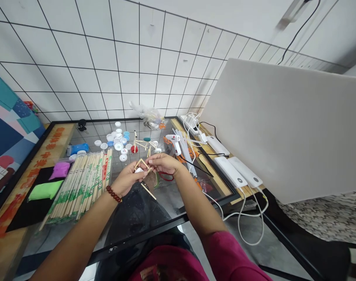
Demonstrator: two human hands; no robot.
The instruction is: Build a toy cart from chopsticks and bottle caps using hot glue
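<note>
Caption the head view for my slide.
Left hand holding angled sticks, right hand close beside it; chopsticks, caps and glue gun on the table.

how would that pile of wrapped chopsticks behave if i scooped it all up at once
The chopsticks look straight and slim, so each should feel stiff. Their shiny clear wrappers may be slippery. Being many separate pieces side by side, they'd probably shift against each other.
</note>
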